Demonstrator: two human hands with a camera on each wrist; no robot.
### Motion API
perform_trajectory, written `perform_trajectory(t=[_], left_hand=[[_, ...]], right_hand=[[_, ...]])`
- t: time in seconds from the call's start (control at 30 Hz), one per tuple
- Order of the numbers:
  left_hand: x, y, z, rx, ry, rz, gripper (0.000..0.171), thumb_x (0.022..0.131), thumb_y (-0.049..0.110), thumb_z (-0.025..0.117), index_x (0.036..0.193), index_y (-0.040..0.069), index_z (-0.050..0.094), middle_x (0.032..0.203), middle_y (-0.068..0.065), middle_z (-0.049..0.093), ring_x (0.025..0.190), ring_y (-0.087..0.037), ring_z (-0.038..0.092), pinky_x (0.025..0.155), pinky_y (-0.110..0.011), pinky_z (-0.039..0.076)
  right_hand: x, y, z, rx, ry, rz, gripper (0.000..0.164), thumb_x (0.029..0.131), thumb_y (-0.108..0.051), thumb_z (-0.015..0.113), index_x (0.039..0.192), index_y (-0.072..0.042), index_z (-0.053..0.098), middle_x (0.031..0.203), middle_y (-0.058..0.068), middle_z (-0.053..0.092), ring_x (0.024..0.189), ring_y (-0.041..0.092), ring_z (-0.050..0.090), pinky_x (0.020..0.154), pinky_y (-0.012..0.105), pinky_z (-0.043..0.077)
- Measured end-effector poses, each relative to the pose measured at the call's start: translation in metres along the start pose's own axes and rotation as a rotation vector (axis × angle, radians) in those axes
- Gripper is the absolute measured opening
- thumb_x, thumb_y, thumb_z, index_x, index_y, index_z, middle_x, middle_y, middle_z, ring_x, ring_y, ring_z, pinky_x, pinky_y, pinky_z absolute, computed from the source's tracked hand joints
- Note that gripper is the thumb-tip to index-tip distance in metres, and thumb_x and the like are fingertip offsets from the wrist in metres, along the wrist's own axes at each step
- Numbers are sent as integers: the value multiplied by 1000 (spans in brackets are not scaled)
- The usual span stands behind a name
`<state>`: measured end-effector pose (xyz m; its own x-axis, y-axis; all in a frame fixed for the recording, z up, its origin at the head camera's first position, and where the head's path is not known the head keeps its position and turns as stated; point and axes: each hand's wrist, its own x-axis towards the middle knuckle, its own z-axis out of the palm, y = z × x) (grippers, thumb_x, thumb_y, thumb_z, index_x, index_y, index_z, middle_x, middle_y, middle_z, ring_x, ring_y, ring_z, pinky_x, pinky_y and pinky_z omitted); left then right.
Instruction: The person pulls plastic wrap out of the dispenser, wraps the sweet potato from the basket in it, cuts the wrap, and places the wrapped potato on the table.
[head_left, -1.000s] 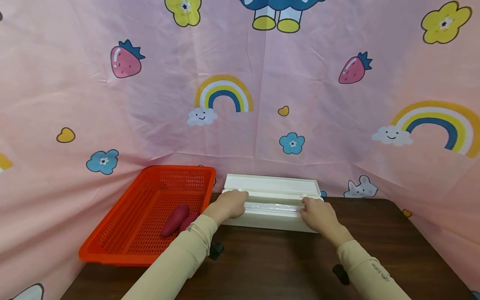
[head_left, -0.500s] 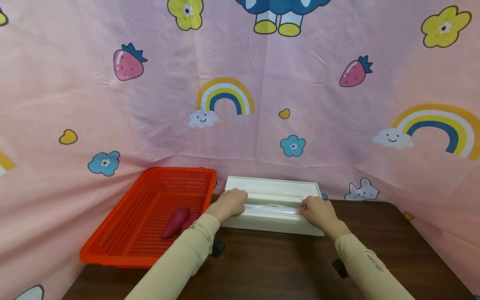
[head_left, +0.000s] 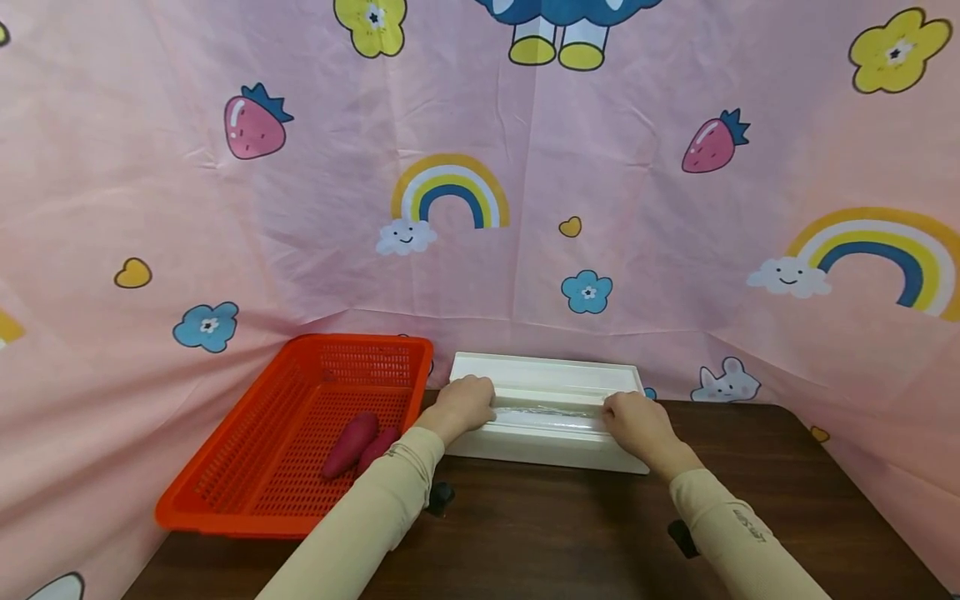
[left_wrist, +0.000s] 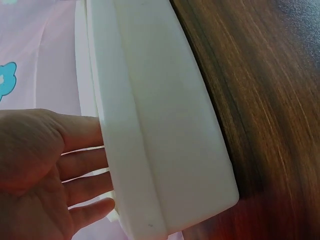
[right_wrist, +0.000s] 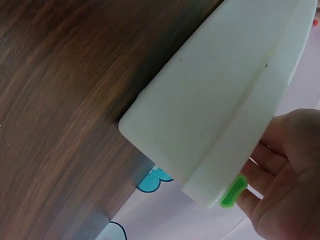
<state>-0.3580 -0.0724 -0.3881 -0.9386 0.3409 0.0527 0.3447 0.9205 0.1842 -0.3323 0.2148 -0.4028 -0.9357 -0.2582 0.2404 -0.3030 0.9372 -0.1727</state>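
A long white plastic-wrap box (head_left: pixel 551 450) stands on the table with its lid (head_left: pixel 551 371) tipped back. Clear plastic wrap (head_left: pixel 551 419) shows as a shiny strip along the opening. My left hand (head_left: pixel 467 404) reaches over the box's left part, and my right hand (head_left: pixel 637 423) over its right end. Both pinch at the wrap between thumb and index finger. In the left wrist view the fingertips pass out of sight behind the white front wall. A green tab (right_wrist: pixel 234 191) sits at the box's end beside the right fingers in the right wrist view.
An orange-red perforated basket (head_left: pixel 225 523) stands left of the box. Two dark pink sweet potatoes (head_left: pixel 352 446) lie in it, one partly behind the left sleeve. The brown wooden table (head_left: pixel 555 542) meets a printed pink cloth backdrop (head_left: pixel 517 275) at its back and sides.
The white box has come slightly nearer and its lid leans back a little more. Both hands stay at the wrap, barely shifting. The basket has not moved.
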Motion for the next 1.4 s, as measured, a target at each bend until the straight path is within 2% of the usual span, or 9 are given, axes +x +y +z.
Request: perform_trajectory(t=[0.1, 0.33, 0.47, 0.57, 0.73, 0.93, 1.13, 1.23, 1.4], left_hand=[[-3, 5, -4, 9, 11, -18, 20, 86, 17, 77, 69, 12, 67, 70, -5, 62, 67, -19, 52, 62, -36, 45], [-6, 11, -7, 28, 22, -31, 27, 84, 23, 81, 66, 12, 65, 67, -3, 61, 66, -19, 54, 61, -36, 49], [-2, 12, -3, 47, 35, -35, 26, 83, 30, 82, 69, 13, 68, 73, -4, 67, 70, -21, 62, 66, -40, 55], [1, 14, 0, 73, 57, -38, 28, 83, 35, 82, 70, 14, 69, 78, -6, 70, 75, -25, 66, 69, -43, 56], [3, 19, 5, 90, 85, -52, 33, 83, 42, 81, 72, 13, 69, 79, -7, 71, 75, -26, 67, 68, -43, 57], [7, 25, 12, 118, 97, -81, 34, 85, 45, 80, 87, 12, 74, 87, -8, 73, 83, -30, 71, 69, -50, 57], [9, 28, 15, 125, 110, -132, 39, 87, 50, 75, 89, 11, 74, 87, -10, 73, 83, -32, 71, 72, -55, 55], [8, 29, 14, 118, 96, -144, 35, 92, 46, 70, 92, 11, 75, 93, -11, 74, 86, -33, 71, 74, -58, 55], [5, 28, 12, 110, 87, -112, 20, 95, 25, 62, 92, 9, 74, 95, -12, 74, 84, -32, 71, 68, -55, 56]], right_hand=[[-1, 0, -2, -5, 13, 9, 20, 93, -5, 59, 75, -8, 66, 73, 7, 66, 61, 18, 48, 52, 34, 41], [-2, 4, -3, -11, 93, -33, 13, 95, -4, 56, 89, -1, 67, 82, 13, 69, 71, 25, 65, 63, 45, 54], [-1, 5, -6, 34, 170, -41, 11, 94, -3, 56, 87, -1, 65, 80, 11, 66, 72, 26, 64, 65, 46, 53], [1, 3, -12, 79, 188, -40, 10, 95, -3, 56, 90, 0, 64, 82, 12, 65, 73, 25, 62, 67, 46, 53], [1, -1, -20, 122, 173, -17, 13, 98, -6, 55, 96, 2, 65, 86, 12, 65, 74, 23, 60, 70, 43, 53], [-2, -1, -25, 143, 176, 9, 14, 99, -9, 56, 98, 1, 65, 85, 10, 65, 71, 21, 57, 66, 39, 50], [-5, 0, -28, 144, 180, 13, 13, 100, -12, 57, 100, -2, 65, 84, 7, 63, 69, 18, 54, 61, 33, 46], [-6, 0, -28, 155, 192, 1, 13, 100, -12, 57, 100, -2, 65, 83, 7, 62, 68, 18, 53, 60, 32, 45], [-7, 0, -31, 166, 206, -2, 12, 100, -12, 58, 98, -2, 65, 83, 7, 62, 69, 18, 54, 62, 34, 46]])
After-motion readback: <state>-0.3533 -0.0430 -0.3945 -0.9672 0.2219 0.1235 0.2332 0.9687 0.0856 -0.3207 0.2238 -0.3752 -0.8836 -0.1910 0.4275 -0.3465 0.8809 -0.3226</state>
